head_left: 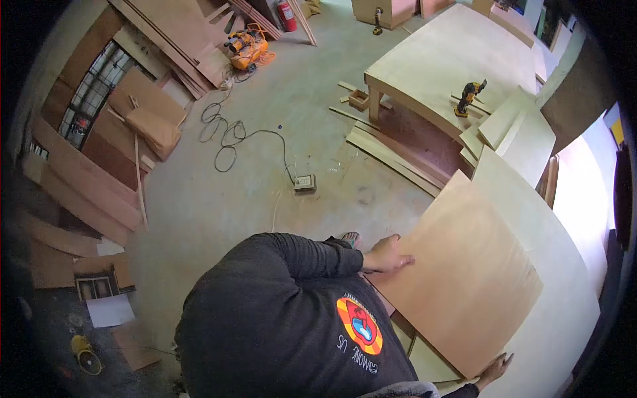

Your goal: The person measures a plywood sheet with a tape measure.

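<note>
A rectangular brown plywood panel (pixel 474 272) lies in front of my body, over a larger pale board (pixel 564 278). My left hand (pixel 390 255) is closed on the panel's near left edge, its thumb on the top face. At the panel's lower right corner, my right hand (pixel 494 370) touches the edge with its fingers stretched out over the pale board. Pale strips of wood (pixel 424 358) show below the panel, beside my dark printed shirt.
Beyond stands a low table (pixel 451 50) with a yellow-black cordless drill (pixel 470 98). Planks (pixel 398 159) lie on the floor beside it. A power outlet box (pixel 304 183) trails a black cable. An orange compressor (pixel 247 46) and a fire extinguisher (pixel 286 16) stand farther back.
</note>
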The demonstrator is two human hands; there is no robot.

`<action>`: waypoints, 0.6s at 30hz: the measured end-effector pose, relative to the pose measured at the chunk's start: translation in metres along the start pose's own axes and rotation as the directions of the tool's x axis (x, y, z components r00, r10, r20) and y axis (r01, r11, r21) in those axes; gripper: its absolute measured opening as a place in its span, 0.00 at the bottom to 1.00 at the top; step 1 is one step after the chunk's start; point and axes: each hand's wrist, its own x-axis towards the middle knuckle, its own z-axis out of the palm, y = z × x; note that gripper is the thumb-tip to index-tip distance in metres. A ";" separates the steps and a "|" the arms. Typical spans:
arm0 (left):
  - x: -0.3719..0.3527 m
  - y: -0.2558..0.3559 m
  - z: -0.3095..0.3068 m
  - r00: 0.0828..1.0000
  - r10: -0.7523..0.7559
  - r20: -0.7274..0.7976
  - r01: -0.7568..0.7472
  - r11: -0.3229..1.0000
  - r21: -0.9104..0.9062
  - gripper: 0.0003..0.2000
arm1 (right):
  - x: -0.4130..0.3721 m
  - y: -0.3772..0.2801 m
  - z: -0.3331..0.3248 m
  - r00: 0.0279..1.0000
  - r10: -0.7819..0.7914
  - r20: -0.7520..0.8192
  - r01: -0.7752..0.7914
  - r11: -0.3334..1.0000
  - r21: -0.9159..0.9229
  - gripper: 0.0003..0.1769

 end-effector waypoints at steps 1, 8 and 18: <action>0.000 0.000 0.000 1.000 -0.002 0.006 0.002 1.000 0.005 0.32 | -0.001 -0.009 0.000 0.999 0.024 0.025 -0.023 0.999 -0.023 0.32; -0.012 -0.003 0.001 1.000 -0.006 0.019 0.007 1.000 -0.025 0.33 | 0.072 0.017 0.009 0.899 -0.427 0.098 0.436 0.894 -0.105 0.31; -0.007 0.006 -0.013 1.000 -0.003 0.005 0.003 1.000 0.000 0.36 | 0.044 -0.017 0.019 0.962 -0.270 -0.038 0.262 0.954 -0.148 0.35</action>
